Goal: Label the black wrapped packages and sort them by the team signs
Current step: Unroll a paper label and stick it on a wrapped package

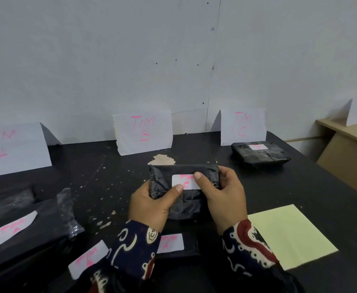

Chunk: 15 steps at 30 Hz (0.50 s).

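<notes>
Above the middle of the table I hold a black wrapped package (167, 178) with both hands. My left hand (150, 206) grips its left side, thumb on the lower edge of a white label (185, 181) with pink writing. My right hand (224, 197) grips the right side, thumb on the label's right end. Three paper signs lean on the wall: TIM A (12, 149) at the left, TIM B (143, 132) in the middle, TIM C (243, 125) at the right. One labelled black package (260, 154) lies in front of the TIM C sign.
Several labelled black packages (21, 225) are piled at the near left, another (177, 244) lies under my wrists. A pale yellow sheet (289, 233) lies at the near right. Paper scraps are scattered on the black table (300, 187). A wooden desk (346, 149) stands beyond the right edge.
</notes>
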### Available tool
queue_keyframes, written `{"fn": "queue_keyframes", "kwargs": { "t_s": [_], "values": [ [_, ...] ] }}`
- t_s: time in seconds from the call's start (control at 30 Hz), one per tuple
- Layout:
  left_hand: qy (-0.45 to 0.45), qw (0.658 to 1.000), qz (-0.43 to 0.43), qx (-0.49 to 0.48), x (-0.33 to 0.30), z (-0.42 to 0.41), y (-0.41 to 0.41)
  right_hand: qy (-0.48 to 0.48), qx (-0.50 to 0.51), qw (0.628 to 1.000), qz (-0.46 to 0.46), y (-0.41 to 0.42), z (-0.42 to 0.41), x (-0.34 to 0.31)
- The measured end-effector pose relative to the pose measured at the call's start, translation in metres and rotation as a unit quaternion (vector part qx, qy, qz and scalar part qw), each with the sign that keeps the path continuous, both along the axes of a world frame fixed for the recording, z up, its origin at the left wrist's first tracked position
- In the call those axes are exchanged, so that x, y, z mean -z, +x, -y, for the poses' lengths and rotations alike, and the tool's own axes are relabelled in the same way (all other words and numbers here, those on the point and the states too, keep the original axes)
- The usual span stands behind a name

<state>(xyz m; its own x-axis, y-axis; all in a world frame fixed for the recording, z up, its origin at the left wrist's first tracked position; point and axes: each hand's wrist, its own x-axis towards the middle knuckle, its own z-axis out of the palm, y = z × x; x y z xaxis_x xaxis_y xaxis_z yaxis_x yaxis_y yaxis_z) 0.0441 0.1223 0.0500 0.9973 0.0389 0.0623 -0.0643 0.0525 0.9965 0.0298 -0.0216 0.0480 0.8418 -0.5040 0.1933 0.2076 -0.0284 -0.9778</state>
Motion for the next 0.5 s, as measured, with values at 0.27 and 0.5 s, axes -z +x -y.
{"fn": "queue_keyframes", "kwargs": {
  "t_s": [0.27,0.5],
  "values": [
    [-0.004,1.0,-0.006,0.005,0.002,0.001,0.002,0.064,-0.037,0.997,-0.028,0.0,0.007,0.002],
    [-0.057,0.997,-0.058,0.007,0.004,-0.002,0.005,0.062,-0.134,0.989,-0.02,-0.009,0.01,-0.003]
  ]
}}
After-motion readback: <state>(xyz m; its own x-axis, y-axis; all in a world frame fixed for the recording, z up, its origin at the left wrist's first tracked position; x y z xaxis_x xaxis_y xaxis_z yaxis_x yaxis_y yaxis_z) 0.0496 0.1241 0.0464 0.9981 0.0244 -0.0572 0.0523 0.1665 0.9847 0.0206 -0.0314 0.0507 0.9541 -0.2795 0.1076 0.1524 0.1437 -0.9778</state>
